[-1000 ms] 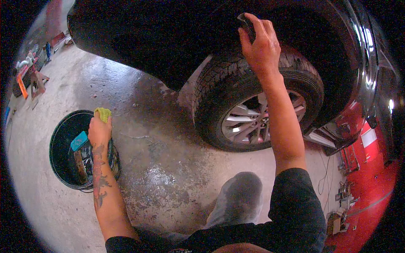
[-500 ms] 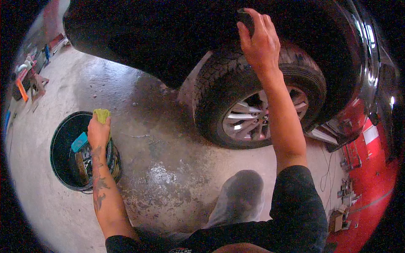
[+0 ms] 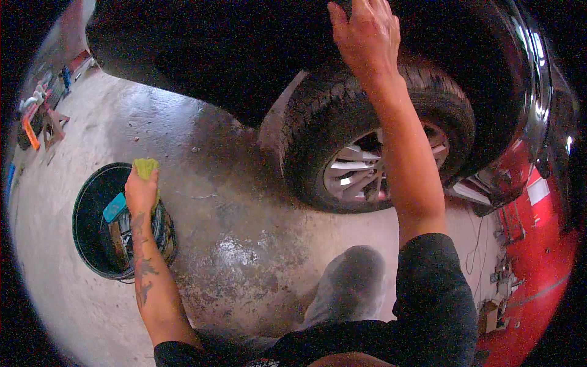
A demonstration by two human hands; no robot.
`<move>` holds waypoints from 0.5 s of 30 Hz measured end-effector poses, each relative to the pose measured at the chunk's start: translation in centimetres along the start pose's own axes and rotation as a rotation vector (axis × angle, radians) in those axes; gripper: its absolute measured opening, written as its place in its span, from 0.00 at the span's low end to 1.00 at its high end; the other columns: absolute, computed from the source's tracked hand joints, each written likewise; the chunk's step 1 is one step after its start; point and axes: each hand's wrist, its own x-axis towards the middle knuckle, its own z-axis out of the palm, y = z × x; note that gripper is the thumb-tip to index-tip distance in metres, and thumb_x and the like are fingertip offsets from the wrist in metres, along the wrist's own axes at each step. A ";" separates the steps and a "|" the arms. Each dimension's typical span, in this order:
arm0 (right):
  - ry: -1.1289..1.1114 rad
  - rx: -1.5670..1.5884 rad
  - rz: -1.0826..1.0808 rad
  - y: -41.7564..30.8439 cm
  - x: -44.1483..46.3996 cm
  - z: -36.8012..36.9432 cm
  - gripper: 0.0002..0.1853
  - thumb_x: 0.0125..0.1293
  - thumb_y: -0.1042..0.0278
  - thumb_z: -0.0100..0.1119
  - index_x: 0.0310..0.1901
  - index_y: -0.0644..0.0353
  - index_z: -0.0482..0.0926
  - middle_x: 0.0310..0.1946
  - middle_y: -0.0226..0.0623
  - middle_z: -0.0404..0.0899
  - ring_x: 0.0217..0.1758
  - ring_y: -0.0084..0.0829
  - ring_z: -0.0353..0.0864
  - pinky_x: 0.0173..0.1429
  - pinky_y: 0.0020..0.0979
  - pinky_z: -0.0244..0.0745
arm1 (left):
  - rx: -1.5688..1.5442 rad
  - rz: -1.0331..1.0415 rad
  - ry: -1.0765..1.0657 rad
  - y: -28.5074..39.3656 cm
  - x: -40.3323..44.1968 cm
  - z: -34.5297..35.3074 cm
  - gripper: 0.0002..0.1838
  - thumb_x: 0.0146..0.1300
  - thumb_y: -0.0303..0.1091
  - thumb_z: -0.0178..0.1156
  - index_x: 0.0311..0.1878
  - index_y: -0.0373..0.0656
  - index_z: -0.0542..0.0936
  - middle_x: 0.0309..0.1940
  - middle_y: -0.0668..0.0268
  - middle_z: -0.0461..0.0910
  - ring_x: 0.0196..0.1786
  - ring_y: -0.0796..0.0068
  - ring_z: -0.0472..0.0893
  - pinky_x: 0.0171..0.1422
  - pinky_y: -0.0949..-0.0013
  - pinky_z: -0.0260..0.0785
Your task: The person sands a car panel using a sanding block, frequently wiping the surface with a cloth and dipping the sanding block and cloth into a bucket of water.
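Note:
My left hand (image 3: 142,192) is closed on a yellow-green cloth (image 3: 146,167), above the right part of a black bucket (image 3: 84,214). In the bucket is a turquoise-headed tool (image 3: 114,208) among other items that are hard to make out. Up at the top edge, my right hand (image 3: 368,40) curls round something dark, mostly hidden against the black vehicle panel (image 3: 202,55). Below that hand stands a tire (image 3: 306,134) with a silver spoked wheel (image 3: 354,166), partly covered by my right forearm.
Shiny black bodywork (image 3: 533,79) curves down the right side. Beyond it are a red surface (image 3: 541,244) and a cable (image 3: 477,248) on the floor. At the far left stands a jack stand (image 3: 55,127) beside an orange item (image 3: 30,134). My knee (image 3: 354,278) is below the wheel.
My right hand has moved up and slightly left, so its fingertips now reach the top edge of the view. My left hand still grips the cloth, almost in the same place.

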 end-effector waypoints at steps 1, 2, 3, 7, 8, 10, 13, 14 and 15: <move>-0.003 -0.002 0.003 0.1 -0.1 -0.1 0.18 0.63 0.68 0.60 0.55 0.56 0.75 0.44 0.41 0.76 0.50 0.44 0.76 0.52 0.43 0.69 | 0.013 -0.025 -0.002 0.2 0.0 -0.2 0.31 0.58 0.46 0.66 0.62 0.38 0.75 0.50 0.47 0.82 0.54 0.47 0.80 0.57 0.53 0.73; -0.041 -0.013 0.022 0.2 -0.4 -0.2 0.18 0.63 0.68 0.60 0.55 0.56 0.75 0.44 0.41 0.76 0.50 0.44 0.75 0.52 0.43 0.69 | 0.014 -0.024 -0.004 0.5 0.0 -0.5 0.31 0.58 0.46 0.66 0.62 0.38 0.75 0.50 0.47 0.82 0.54 0.47 0.80 0.57 0.53 0.73; -0.076 -0.023 0.038 0.3 -0.7 -0.3 0.18 0.63 0.68 0.60 0.55 0.56 0.75 0.43 0.41 0.75 0.49 0.44 0.75 0.52 0.44 0.70 | 0.027 -0.046 -0.026 1.0 -0.1 -1.0 0.32 0.58 0.46 0.66 0.62 0.39 0.75 0.50 0.47 0.82 0.54 0.47 0.81 0.57 0.54 0.73; -0.099 -0.024 0.051 0.7 -2.2 -1.0 0.18 0.63 0.68 0.60 0.55 0.56 0.75 0.42 0.41 0.74 0.49 0.44 0.75 0.52 0.45 0.70 | -0.011 -0.067 -0.043 1.2 -0.4 -0.6 0.32 0.58 0.47 0.67 0.62 0.39 0.75 0.50 0.47 0.82 0.53 0.47 0.81 0.56 0.54 0.73; -0.076 -0.007 0.036 0.6 -1.6 -0.7 0.18 0.63 0.68 0.60 0.55 0.56 0.75 0.42 0.41 0.75 0.49 0.44 0.75 0.53 0.45 0.70 | -0.011 -0.067 -0.040 1.1 -0.5 -0.4 0.32 0.58 0.47 0.67 0.62 0.39 0.75 0.50 0.47 0.82 0.53 0.47 0.81 0.56 0.54 0.73; -0.057 0.006 0.024 0.2 -0.5 -0.4 0.18 0.63 0.68 0.60 0.55 0.56 0.75 0.43 0.41 0.75 0.50 0.45 0.75 0.53 0.45 0.70 | -0.007 -0.055 -0.015 0.7 -0.4 -0.1 0.32 0.58 0.47 0.67 0.62 0.39 0.75 0.49 0.48 0.82 0.52 0.47 0.81 0.56 0.54 0.73; -0.058 0.052 0.020 -0.1 -0.1 -0.4 0.17 0.64 0.69 0.59 0.55 0.58 0.75 0.44 0.42 0.75 0.51 0.45 0.75 0.54 0.45 0.70 | -0.011 -0.045 -0.012 0.2 0.0 -0.2 0.32 0.58 0.48 0.67 0.61 0.39 0.75 0.49 0.48 0.82 0.52 0.47 0.81 0.56 0.54 0.73; -0.089 0.019 0.037 0.2 -0.8 -0.7 0.17 0.64 0.69 0.59 0.55 0.59 0.75 0.45 0.43 0.75 0.52 0.46 0.75 0.55 0.44 0.70 | -0.012 -0.043 -0.009 0.2 0.2 -0.3 0.32 0.58 0.48 0.67 0.61 0.39 0.75 0.49 0.48 0.82 0.52 0.47 0.81 0.56 0.54 0.73; -0.118 -0.012 0.051 0.3 -1.3 -1.0 0.17 0.65 0.69 0.58 0.55 0.60 0.74 0.45 0.44 0.75 0.52 0.46 0.75 0.55 0.44 0.70 | -0.001 -0.058 -0.031 0.3 0.2 -0.3 0.32 0.58 0.48 0.67 0.61 0.39 0.75 0.49 0.48 0.82 0.52 0.47 0.81 0.56 0.54 0.73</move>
